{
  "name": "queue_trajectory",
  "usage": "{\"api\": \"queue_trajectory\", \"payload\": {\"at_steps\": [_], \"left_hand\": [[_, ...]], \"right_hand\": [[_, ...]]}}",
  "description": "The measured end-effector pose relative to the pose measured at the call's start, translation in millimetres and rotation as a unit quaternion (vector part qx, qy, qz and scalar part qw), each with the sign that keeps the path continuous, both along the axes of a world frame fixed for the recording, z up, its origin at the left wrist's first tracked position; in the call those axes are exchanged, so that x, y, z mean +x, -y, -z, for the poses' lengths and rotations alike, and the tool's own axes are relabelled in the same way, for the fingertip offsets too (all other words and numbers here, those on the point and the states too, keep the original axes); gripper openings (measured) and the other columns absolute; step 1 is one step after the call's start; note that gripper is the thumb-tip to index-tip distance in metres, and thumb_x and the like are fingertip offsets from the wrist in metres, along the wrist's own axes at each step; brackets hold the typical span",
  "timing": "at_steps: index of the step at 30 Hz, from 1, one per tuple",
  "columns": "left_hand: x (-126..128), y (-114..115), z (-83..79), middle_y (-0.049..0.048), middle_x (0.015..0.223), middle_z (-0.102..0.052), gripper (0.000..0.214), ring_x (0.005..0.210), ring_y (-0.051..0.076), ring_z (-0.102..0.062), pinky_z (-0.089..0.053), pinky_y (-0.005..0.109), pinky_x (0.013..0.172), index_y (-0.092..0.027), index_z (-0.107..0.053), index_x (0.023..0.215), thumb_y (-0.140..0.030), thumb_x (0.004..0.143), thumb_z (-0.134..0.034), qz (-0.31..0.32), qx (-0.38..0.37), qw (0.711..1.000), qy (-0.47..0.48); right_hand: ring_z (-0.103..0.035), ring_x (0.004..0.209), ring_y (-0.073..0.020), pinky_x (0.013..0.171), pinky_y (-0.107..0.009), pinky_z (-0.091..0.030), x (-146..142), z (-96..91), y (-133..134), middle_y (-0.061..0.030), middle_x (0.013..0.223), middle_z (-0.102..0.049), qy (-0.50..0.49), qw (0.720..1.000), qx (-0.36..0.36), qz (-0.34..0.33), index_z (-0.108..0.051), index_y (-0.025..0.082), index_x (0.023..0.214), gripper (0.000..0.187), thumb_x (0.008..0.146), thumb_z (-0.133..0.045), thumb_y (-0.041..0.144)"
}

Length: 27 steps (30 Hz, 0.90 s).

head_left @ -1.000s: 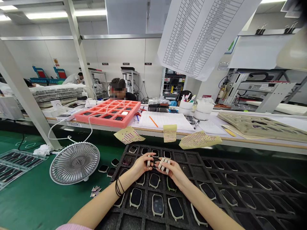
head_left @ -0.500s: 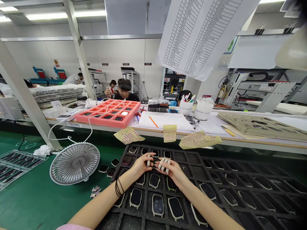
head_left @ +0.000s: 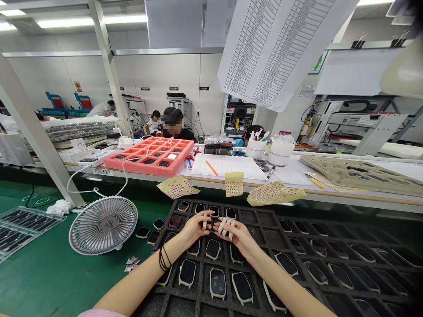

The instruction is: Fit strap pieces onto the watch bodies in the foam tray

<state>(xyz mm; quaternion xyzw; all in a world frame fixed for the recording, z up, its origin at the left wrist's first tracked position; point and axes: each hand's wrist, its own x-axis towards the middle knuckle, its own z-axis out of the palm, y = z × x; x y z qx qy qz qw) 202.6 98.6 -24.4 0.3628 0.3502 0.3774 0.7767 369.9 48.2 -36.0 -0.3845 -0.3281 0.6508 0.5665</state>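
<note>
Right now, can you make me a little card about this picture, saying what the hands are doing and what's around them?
Left hand: at a small dark piece, partly hidden
Right hand: at the same piece, with white strips on its fingers
Under the hands: black foam tray
In the tray: rounded dark pieces with pale rims
Left wrist: black bands
Beside the tray: round grey fan
On the bench ahead: red foam tray
Behind the bench: a person

A dark rounded module [head_left: 214, 224] pinched between your left hand [head_left: 194, 229] and right hand [head_left: 238, 240], white strips [head_left: 224, 225] across your fingers, near the black foam tray's [head_left: 261, 226] far edge
</note>
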Motion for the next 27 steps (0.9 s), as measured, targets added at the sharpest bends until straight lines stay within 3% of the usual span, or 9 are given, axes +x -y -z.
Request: {"api": "queue_trajectory", "payload": {"at_steps": [22, 27], "left_hand": [[0.0, -1.3, 1.9, -0.0008, 0.068, -0.054, 0.034, 0.056, 0.009, -0.053, -0.035, 0.019, 0.049, -0.015, -0.064, 0.101, -0.012, 0.067, -0.061, 0.0, 0.01, 1.0, -0.01], [1.7, -4.1, 2.4, -0.0005, 0.07, -0.054, 0.028, 0.061, 0.009, -0.054, -0.038, 0.019, 0.052, -0.014, -0.06, 0.099, -0.013, 0.072, -0.061, -0.023, 0.033, 0.999, -0.035]], "right_hand": [[-0.07, 0.086, -0.0298, 0.08, -0.043, -0.056, -1.2, -2.3, 1.2, -0.0117, 0.086, -0.075, 0.006, 1.0, -0.004, 0.011, -0.07, 0.013, 0.087, 0.041, 0.053, -0.086, 0.029], [-0.069, 0.089, -0.0286, 0.087, -0.045, -0.054, 6.0, -6.2, -8.1, -0.0108, 0.085, -0.075, -0.02, 0.999, -0.001, 0.049, -0.07, 0.012, 0.085, 0.038, 0.055, -0.085, 0.03]]}}
